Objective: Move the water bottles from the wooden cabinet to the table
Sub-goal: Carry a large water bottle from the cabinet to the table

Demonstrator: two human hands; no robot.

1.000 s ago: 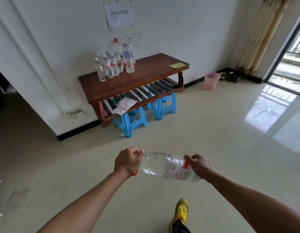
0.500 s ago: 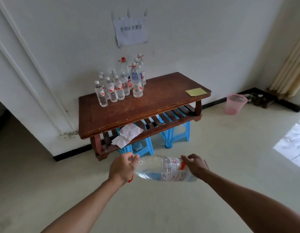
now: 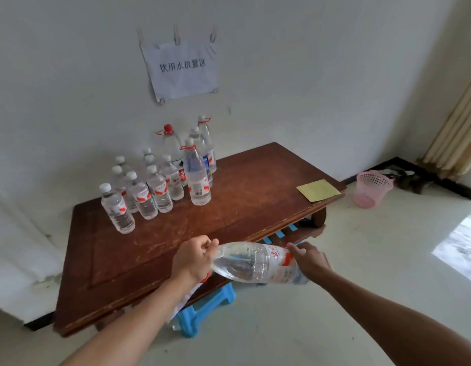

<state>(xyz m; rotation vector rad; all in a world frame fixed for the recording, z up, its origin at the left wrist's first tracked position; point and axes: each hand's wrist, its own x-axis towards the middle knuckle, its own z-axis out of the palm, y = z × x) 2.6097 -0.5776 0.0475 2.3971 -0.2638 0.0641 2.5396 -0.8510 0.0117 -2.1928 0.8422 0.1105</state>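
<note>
Over the table's front edge, the person holds a large water bottle (image 3: 253, 262) on its side, one hand at each end. The left hand (image 3: 193, 260) is curled tight round the neck, and the right hand (image 3: 309, 261) wraps its fingers over the base end, a hold that probably shares the weight of a full bottle. Other bottles (image 3: 160, 186) stand upright, packed together near the back left corner of the table (image 3: 255, 196), against the wall. The carried one probably belongs beside them, and it will need tipping upright first.
</note>
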